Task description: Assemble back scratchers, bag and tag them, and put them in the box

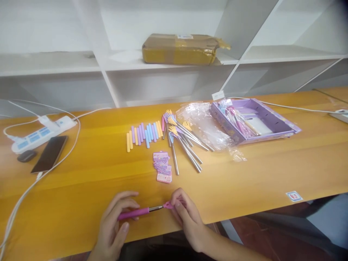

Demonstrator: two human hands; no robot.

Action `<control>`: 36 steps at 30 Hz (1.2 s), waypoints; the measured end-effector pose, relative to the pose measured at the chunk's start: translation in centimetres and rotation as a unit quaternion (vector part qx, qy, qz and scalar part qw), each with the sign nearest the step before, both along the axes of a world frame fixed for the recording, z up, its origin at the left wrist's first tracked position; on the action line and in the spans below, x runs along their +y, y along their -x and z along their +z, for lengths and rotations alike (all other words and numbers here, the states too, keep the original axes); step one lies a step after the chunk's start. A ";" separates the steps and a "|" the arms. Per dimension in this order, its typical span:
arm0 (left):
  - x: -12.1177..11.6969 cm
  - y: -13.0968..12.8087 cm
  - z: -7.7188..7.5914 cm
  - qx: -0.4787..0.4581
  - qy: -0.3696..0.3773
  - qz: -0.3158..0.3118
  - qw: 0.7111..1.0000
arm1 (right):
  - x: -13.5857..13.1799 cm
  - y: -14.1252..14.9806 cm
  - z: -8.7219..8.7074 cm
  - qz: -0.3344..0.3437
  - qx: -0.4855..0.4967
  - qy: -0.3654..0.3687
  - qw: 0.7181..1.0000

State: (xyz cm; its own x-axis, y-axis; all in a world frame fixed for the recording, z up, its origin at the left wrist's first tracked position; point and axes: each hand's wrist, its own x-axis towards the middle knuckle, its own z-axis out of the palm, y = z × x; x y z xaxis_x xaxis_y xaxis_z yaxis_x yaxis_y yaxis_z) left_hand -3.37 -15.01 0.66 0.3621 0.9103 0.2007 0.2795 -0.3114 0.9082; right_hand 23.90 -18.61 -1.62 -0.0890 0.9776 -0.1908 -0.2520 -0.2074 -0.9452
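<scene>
Hands at the near edge of an orange-brown wooden table: holding a slim rod of shiny silver metal, with a round magenta sleeve and a pink tip, over the tabletop just inside that edge. Cradling the sleeve loosely in the half-curled fingers of the left hand, thumb apart; pinching the tip between thumb and finger of the right hand, hiding part of its shape. Working before an overlapping pile of pink-and-purple printed cards, a fan of silver metal rods with yellow, blue and purple hand-shaped ends, and a row of short round yellow, purple and blue sticks. Facing, toward the far edge rightward, crumpled clear plastic wrappers beside an open purple rectangular box; leftward, a white power strip and dark flat phone. Looking beyond onto white shelving bearing a brown taped parcel.
</scene>
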 end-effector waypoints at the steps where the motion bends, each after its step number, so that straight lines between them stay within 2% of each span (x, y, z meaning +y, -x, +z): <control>1: 0.2 -0.1 0.3 0.027 -0.021 0.004 0.999 | 0.3 -0.2 0.1 0.002 0.008 0.003 1.000; 3: 0.4 -0.3 1.0 0.107 -0.075 0.005 0.991 | 0.8 -0.7 0.2 -0.004 0.007 -0.016 1.000; 6: 0.0 -0.7 2.0 0.249 -0.150 -0.019 0.957 | 0.9 -1.6 0.5 -0.011 -0.001 -0.070 0.997; 10: -1.0 -0.8 2.7 0.339 -0.194 -0.051 0.919 | 0.1 -3.0 1.6 0.072 0.013 -0.096 0.993; 13: -1.5 -0.4 3.5 0.333 -0.198 -0.082 0.918 | -0.5 -3.9 2.5 0.135 -0.008 -0.158 0.978; 17: -2.5 -0.7 5.3 0.304 -0.132 -0.112 0.937 | -0.7 -4.2 2.7 0.163 -0.037 -0.234 0.958; 20: -3.2 -1.8 6.0 0.284 -0.129 -0.092 0.946 | -0.3 -3.7 2.3 0.140 -0.023 -0.188 0.972; 24: -3.0 -2.8 4.7 0.251 -0.224 -0.066 0.939 | 0.1 -2.9 2.0 0.093 -0.006 -0.101 0.990; 26: -2.4 -2.9 3.7 0.247 -0.254 -0.057 0.934 | 0.3 -2.9 2.2 0.080 -0.037 -0.101 0.991; 28: -1.9 -2.7 3.0 0.243 -0.251 -0.059 0.935 | 0.4 -3.3 2.5 0.073 -0.089 -0.126 0.985; 30: -1.4 -2.5 2.7 0.241 -0.222 -0.065 0.943 | 0.6 -4.2 2.8 0.063 -0.191 -0.201 0.959; 31: -1.2 -2.3 2.6 0.241 -0.205 -0.067 0.946 | 0.7 -4.7 2.9 0.055 -0.259 -0.259 0.929; 34: -0.7 -2.1 2.5 0.239 -0.180 -0.074 0.951 | 1.2 -5.9 3.0 0.062 -0.430 -0.430 0.792; 35: -0.5 -2.0 2.4 0.235 -0.180 -0.078 0.952 | 1.4 -6.1 3.0 0.070 -0.456 -0.462 0.757; 36: -0.4 -2.0 2.4 0.232 -0.181 -0.084 0.952 | 1.5 -6.3 3.1 0.080 -0.469 -0.480 0.737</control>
